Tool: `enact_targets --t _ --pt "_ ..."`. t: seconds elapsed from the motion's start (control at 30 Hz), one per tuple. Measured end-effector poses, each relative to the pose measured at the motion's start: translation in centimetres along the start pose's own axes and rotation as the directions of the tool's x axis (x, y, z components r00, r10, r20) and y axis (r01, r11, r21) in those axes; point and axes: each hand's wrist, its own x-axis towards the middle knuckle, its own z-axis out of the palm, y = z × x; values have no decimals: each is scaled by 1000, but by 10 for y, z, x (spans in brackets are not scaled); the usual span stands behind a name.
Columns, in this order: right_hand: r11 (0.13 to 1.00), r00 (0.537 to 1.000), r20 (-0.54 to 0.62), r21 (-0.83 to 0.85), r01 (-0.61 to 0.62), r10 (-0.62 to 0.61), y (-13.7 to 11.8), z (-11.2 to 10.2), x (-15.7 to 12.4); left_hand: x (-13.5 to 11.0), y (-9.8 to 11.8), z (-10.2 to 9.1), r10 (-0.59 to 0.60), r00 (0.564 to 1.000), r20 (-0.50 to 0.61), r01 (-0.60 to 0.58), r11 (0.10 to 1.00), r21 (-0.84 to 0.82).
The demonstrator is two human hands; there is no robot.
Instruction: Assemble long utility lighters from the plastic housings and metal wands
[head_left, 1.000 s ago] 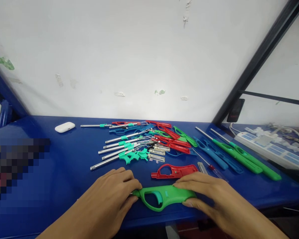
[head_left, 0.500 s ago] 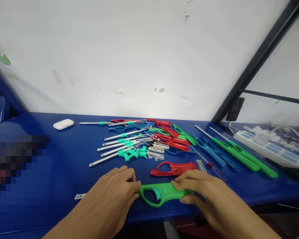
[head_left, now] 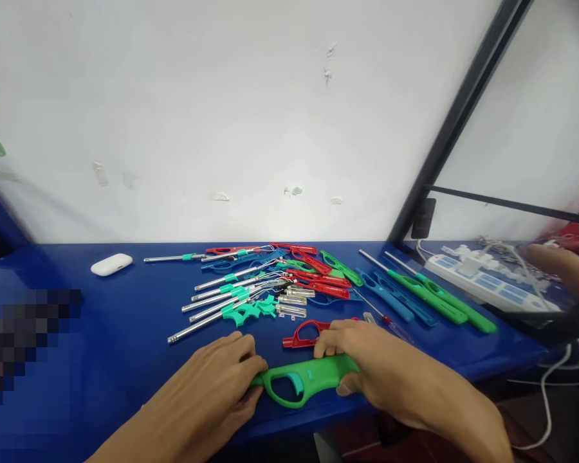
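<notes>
Green lighter handle (head_left: 321,376) is just on the near side of the red shell half (head_left: 295,341), the left hand (head_left: 222,373) pinching its narrow neck, the right hand (head_left: 374,360) clasping its butt, 2 opposed holds that probably steady it.

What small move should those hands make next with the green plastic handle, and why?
Perhaps squeeze the green plastic handle once: the left hand pinches its narrow end, the right hand grips its wide end, so pressure could reach both.
</notes>
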Motion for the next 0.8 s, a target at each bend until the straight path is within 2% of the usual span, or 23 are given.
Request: enact_targets --t 0.17,0.37,0.43,0.53,0.63,0.8 --pt "998 999 14 37 43 -43 6 -1 -8 12 8 -5 -15 1000 -26 15 1000 1" --pt "994 999 36 105 27 -31 3 -19 -8 9 5 -17 11 998 -63 -5 994 108" --pt "992 998 55 122 5 -12 -1 -24 -6 10 2 -22 47 994 -97 -33 990 134" --pt "970 993 102 240 31 -57 -5 -28 0 13 2 -27 76 983 -168 -49 987 156" --pt "931 991 109 364 37 -82 -6 -29 3 16 8 -33 36 977 -211 -1 987 163" --pt "914 998 21 403 53 -67 1 -36 2 13 7 -45 -95 963 -252 147 969 198"
